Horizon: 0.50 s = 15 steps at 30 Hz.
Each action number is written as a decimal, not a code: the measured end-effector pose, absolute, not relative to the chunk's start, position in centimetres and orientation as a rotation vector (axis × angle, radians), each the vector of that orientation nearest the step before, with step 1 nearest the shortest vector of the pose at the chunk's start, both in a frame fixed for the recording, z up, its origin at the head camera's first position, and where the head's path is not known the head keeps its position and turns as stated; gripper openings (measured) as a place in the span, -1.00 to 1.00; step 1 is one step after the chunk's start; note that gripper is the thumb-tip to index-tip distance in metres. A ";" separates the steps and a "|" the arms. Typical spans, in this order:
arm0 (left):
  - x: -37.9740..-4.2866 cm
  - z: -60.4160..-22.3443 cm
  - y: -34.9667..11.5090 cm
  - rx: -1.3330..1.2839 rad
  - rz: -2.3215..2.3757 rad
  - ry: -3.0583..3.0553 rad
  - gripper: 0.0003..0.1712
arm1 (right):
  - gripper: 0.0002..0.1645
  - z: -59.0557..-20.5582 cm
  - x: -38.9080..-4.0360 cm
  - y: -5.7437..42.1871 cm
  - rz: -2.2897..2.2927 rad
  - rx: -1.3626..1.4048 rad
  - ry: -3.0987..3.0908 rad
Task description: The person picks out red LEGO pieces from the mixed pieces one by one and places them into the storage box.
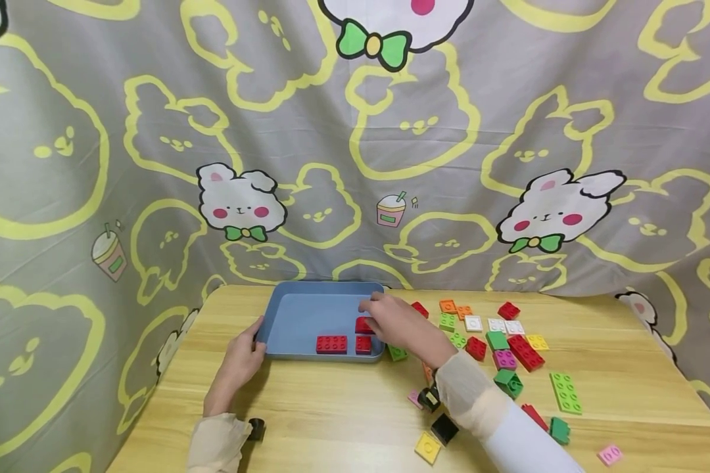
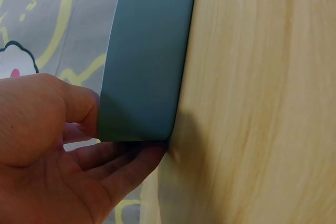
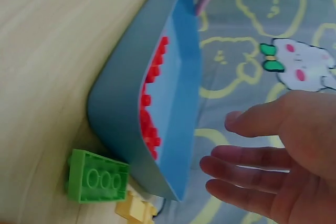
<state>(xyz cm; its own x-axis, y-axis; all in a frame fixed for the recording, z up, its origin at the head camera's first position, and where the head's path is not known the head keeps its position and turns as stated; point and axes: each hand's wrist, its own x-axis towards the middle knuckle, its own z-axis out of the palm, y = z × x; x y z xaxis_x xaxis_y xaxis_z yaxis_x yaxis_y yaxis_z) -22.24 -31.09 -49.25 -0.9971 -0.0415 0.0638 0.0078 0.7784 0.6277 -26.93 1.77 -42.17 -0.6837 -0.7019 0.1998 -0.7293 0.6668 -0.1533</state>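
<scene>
Grey cloth (image 1: 307, 131) hangs behind and to the left of the table, printed with yellow animal outlines, white rabbits in green bows and small pink drink cups. Before it sits a blue tray (image 1: 313, 315), shallow and roughly rectangular, with rounded corners and a smooth matt finish. Three red studded bricks lie in it, toward the right and near side: a long brick (image 1: 331, 345) with two rows of studs along the near wall, a small square brick (image 1: 363, 345) just to its right, and a third brick (image 1: 363, 325) beyond that, partly hidden by the right hand.

Pale wood-grained tabletop (image 1: 331, 414) shows around the tray. Loose bricks are scattered to its right in red, green, orange, white, magenta and yellow; a flat light-green brick (image 1: 566, 393) lies farther out, and a black piece (image 1: 444, 429) lies next to a yellow square (image 1: 428, 448). Close to the tray's outer wall, a green brick (image 3: 100, 178) shows its ringed underside to the right wrist camera.

At the tray's left end, the left hand (image 1: 242, 358) grips it, thumb at the rim and fingers against the outside. Over the opposite end, the right hand (image 1: 399, 322) reaches in from the near right, thumb and fingers spread apart with nothing between them.
</scene>
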 end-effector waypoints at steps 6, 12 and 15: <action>-22.2 -49.4 -31.1 0.027 -1.029 -2.889 -0.29 | -0.72 -40.8 -24.3 4.2 0.447 1.114 -2.787; -22.3 -49.5 -31.1 0.023 -1.049 -2.901 -0.27 | -0.66 -40.5 -21.8 7.2 0.484 0.995 -2.808; -22.4 -49.5 -31.1 0.026 -1.057 -2.899 -0.27 | -0.64 -40.4 -20.8 8.6 0.506 0.944 -2.822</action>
<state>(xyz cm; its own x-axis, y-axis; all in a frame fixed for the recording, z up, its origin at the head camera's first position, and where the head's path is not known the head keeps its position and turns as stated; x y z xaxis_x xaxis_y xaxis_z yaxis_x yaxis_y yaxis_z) -22.41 -31.13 -49.47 -0.9983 -0.0352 0.0469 0.0032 0.7655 0.6435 -20.79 8.59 -40.43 -0.7976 -0.5619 0.2195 -0.6031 0.7492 -0.2738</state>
